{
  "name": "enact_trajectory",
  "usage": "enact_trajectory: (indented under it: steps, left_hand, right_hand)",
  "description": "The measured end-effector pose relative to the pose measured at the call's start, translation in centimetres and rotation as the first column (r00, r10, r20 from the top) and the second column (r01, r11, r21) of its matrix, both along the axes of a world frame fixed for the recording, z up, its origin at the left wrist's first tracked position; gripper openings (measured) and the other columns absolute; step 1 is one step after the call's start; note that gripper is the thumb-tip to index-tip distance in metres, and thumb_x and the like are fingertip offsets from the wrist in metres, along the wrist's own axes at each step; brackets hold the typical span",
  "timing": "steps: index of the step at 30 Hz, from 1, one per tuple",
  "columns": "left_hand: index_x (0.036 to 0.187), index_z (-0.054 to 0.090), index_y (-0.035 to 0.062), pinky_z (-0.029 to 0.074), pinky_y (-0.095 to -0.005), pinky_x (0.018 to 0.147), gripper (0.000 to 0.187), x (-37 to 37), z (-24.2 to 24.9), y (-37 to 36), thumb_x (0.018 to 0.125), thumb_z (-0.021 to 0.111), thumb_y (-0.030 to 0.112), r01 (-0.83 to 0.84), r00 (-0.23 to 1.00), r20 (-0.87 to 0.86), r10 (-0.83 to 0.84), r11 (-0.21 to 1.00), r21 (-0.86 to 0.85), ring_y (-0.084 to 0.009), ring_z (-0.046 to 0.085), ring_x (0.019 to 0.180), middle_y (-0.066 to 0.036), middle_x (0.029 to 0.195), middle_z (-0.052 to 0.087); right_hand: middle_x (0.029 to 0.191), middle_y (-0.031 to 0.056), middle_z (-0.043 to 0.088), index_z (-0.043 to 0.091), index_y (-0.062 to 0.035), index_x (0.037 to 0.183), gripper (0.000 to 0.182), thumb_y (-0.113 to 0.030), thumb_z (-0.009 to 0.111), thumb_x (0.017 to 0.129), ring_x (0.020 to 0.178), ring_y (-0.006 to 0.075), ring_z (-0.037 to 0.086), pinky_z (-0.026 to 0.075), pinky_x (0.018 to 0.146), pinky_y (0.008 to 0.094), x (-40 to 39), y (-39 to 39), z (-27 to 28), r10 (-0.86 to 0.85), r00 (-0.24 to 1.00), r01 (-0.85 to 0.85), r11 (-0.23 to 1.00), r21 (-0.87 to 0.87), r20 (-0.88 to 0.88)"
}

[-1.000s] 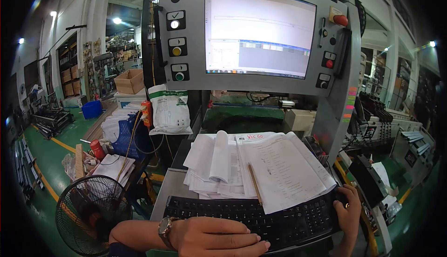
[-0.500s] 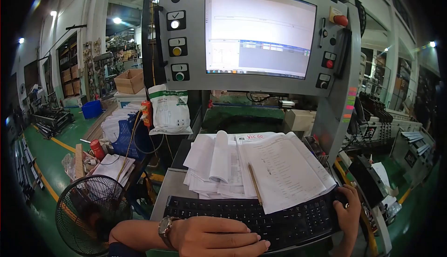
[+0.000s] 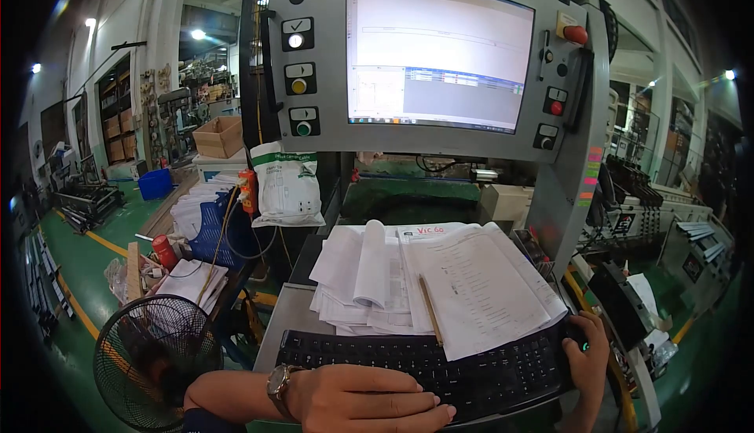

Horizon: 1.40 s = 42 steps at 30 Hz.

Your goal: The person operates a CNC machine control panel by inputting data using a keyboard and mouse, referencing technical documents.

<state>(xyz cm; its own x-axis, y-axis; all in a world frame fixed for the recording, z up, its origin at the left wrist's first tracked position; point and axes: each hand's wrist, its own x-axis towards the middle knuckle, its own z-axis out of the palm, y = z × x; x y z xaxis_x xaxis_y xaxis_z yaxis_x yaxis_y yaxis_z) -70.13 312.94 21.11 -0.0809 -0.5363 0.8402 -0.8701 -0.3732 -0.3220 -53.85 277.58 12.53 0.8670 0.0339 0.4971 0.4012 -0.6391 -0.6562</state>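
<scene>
My left hand [image 3: 369,400], with a watch [image 3: 280,386] on its wrist, lies flat across the front edge of a black keyboard [image 3: 487,382]. Its fingers are stretched out to the right and hold nothing. At the keyboard's right end, my right hand [image 3: 589,358] curls around a dark computer mouse [image 3: 583,346], mostly hidden by the fingers, with a small green light showing. Paper sheets [image 3: 479,292] overlap the keyboard's back edge, and a pencil [image 3: 430,310] rests on them. Above stands a lit screen [image 3: 440,56] in a grey control panel [image 3: 314,136].
Round buttons flank the screen, including a red knob [image 3: 576,34] at upper right. A white plastic bag [image 3: 287,186] hangs below the panel's left side. A black fan [image 3: 157,354] stands at lower left, near a blue basket [image 3: 220,233] and a red can [image 3: 165,252].
A green glow now shows at the mouse, where a pale spot was before. Both hands, the papers and the screen look the same.
</scene>
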Motion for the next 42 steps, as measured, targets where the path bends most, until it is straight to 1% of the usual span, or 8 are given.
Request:
enact_trajectory:
  steps: [8,15,20,23,30,35,38,42]
  left_hand:
    - [0.088,0.067,0.0052,0.060,-0.0368,0.074,0.010,0.10,0.18,0.03,0.096,0.063,0.010,0.010,1.000,0.003,-0.010,1.000,0.003,-0.0257,0.074,0.078,-0.019,0.098,0.079]
    - [0.087,0.067,0.0046,0.059,-0.0362,0.074,0.008,0.13,0.43,0.11,0.093,0.065,0.008,0.005,1.000,0.003,-0.005,1.000,0.029,-0.0258,0.074,0.078,-0.019,0.097,0.079]
    - [0.087,0.067,0.0045,0.059,-0.0361,0.074,0.008,0.60,-0.41,-0.20,0.093,0.065,0.009,0.023,0.999,0.034,-0.022,0.999,-0.034,-0.0258,0.074,0.077,-0.019,0.096,0.078]
    - [0.087,0.067,0.0045,0.059,-0.0361,0.074,0.008,0.25,0.12,0.04,0.093,0.065,0.009,0.018,1.000,-0.001,-0.018,1.000,0.002,-0.0258,0.074,0.077,-0.019,0.096,0.078]
    - [0.087,0.067,0.0044,0.059,-0.0364,0.074,0.009,0.22,0.12,0.10,0.094,0.065,0.009,0.008,1.000,0.004,-0.009,1.000,0.017,-0.0260,0.074,0.077,-0.019,0.097,0.078]
    - [0.087,0.067,0.0044,0.059,-0.0364,0.074,0.008,0.55,-0.22,-0.13,0.094,0.065,0.009,0.009,0.999,0.035,-0.009,1.000,-0.018,-0.0261,0.074,0.078,-0.019,0.097,0.078]
    - [0.090,0.068,0.0044,0.059,-0.0364,0.075,0.006,0.11,0.33,0.16,0.094,0.065,0.008,-0.005,1.000,-0.011,0.006,1.000,0.029,-0.0259,0.074,0.079,-0.019,0.098,0.079]
    - [0.099,0.070,0.0046,0.059,-0.0364,0.074,0.008,0.85,-0.57,-0.03,0.095,0.069,0.010,0.010,0.999,0.032,-0.008,0.999,-0.046,-0.0251,0.073,0.079,-0.019,0.100,0.079]
  right_hand:
    - [0.137,0.0200,0.066,0.072,0.0006,0.121,0.047,-0.008,0.069,0.075,0.132,0.0374,0.062,0.043,0.116,0.0420,0.19,-0.23,-0.29,0.008,1.000,-0.008,1.000,-0.001,0.017]
    - [0.137,0.0196,0.066,0.072,0.0008,0.121,0.047,-0.009,0.069,0.075,0.132,0.0369,0.062,0.044,0.115,0.0417,0.22,-0.24,-0.30,0.006,1.000,-0.006,1.000,-0.002,0.015]
    - [0.138,0.0198,0.065,0.072,0.0012,0.121,0.048,-0.009,0.069,0.075,0.132,0.0369,0.062,0.043,0.116,0.0413,0.15,-0.12,-0.22,0.007,1.000,-0.007,1.000,0.015,-0.003]
    - [0.138,0.0200,0.065,0.071,0.0014,0.122,0.048,-0.009,0.068,0.075,0.132,0.0369,0.062,0.043,0.115,0.0409,0.32,-0.32,-0.43,0.015,1.000,-0.015,1.000,0.001,0.018]
    - [0.137,0.0199,0.066,0.071,0.0017,0.121,0.048,-0.008,0.068,0.075,0.132,0.0363,0.062,0.043,0.116,0.0408,0.23,-0.22,-0.34,0.007,1.000,-0.007,1.000,0.006,0.015]
    - [0.135,0.0198,0.066,0.070,0.0030,0.123,0.049,-0.007,0.068,0.075,0.131,0.0353,0.062,0.043,0.116,0.0407,0.14,-0.09,-0.13,0.011,1.000,-0.011,1.000,0.004,0.012]
    - [0.134,0.0196,0.066,0.067,0.0042,0.127,0.052,-0.005,0.068,0.075,0.131,0.0341,0.062,0.043,0.117,0.0404,0.25,-0.03,-0.20,0.049,0.999,-0.050,0.998,0.035,0.021]
    - [0.133,0.0189,0.066,0.064,0.0041,0.132,0.057,-0.005,0.068,0.075,0.131,0.0329,0.062,0.042,0.117,0.0408,0.41,-0.12,-0.44,0.058,0.997,-0.059,0.998,0.014,0.043]
